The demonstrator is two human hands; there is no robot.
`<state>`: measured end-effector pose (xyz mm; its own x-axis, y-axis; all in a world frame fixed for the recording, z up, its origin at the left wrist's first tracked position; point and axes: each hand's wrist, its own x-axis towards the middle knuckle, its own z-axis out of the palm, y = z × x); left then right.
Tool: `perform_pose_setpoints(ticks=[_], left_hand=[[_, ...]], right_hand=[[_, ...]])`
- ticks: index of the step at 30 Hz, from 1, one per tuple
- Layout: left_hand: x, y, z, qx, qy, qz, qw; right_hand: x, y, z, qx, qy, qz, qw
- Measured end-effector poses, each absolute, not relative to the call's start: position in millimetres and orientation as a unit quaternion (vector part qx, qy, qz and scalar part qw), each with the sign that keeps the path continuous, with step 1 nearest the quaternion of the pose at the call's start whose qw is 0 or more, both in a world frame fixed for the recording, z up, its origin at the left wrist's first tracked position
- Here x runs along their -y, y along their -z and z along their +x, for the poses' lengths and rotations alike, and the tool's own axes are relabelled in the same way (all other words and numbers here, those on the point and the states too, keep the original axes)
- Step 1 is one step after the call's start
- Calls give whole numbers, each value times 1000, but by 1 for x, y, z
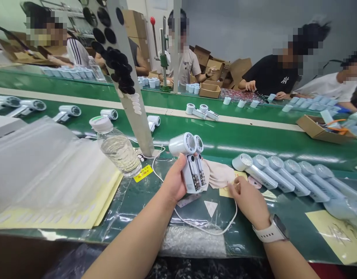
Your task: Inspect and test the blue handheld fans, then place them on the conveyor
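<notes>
Left grip [176, 180] is clamping around two pale-blue handheld units [180, 145], holding them side by side above the counter [130, 197]; right grip [249, 197] is pinching a white cable [216, 234] beside crumpled beige cloth [220, 174].

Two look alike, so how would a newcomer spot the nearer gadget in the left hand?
On the green table, find the slanted metal post; the left hand is just right of its foot. It holds two side by side: the nearer gadget is the left one, in front, whereas its twin is partly hidden behind it.
</notes>
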<state>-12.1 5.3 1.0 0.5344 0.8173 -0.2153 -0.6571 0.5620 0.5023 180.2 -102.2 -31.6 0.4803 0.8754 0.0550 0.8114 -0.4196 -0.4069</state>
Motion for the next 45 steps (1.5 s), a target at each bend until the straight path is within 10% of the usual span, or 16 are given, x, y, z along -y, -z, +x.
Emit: perform_pose_setpoints(ticks=[5, 13, 24, 45], left_hand=[[-7, -5, -18, -167, -431, 236, 855], [0, -12, -16, -157, -455, 272, 833], [1, -7, -17, -149, -507, 308, 791], [7, -8, -13, -148, -488, 292, 809]], right_hand=[[103, 35, 175, 541, -113, -806, 210], [120, 7, 115, 405, -620, -547, 391], [112, 26, 66, 349, -540, -513, 569], [117, 17, 73, 371, -580, -502, 523]])
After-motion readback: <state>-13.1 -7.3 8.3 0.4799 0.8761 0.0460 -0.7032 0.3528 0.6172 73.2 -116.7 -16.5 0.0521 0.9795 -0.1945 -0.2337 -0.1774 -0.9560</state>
